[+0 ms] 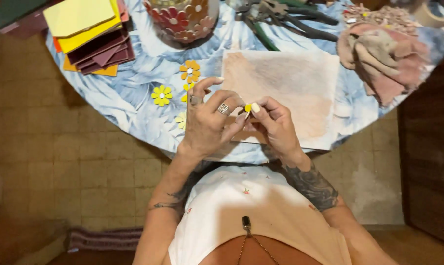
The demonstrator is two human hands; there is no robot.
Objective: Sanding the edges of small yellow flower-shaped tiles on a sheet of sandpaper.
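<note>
**Q:** What do your hands hold here?

**A:** My left hand (pixel 209 120) and right hand (pixel 273 125) meet above the near edge of the pinkish work board (pixel 290 83). Between the fingertips of both sits a small yellow piece (pixel 248 107). Both grips are closed to a fine pinch; the right thumb and forefinger nip the piece, and the left fingers curl in against it. Something thin and dark runs below the piece, and I cannot tell what it is.

**Q:** How is this step done well?

**A:** I judge that a light pinch near the edge suits it, with wrists steadied close over the board (the piece is tiny, and a slip would drop it onto my lap).

**Q:** Count what lies on the round table (pixel 133 105).

**A:** Loose flowers: one orange flower (pixel 190 71), one yellow flower (pixel 161 95), one pale flower (pixel 181 119) and one more yellow one partly hidden behind my left hand. One flower-covered jar (pixel 182 19). One stack of coloured sheets (pixel 94 37), its number too layered to count. Several pliers (pixel 281 19), overlapping. One crumpled pink cloth (pixel 384 59). One heap of pinkish scraps (pixel 379 14), uncountable.
</note>
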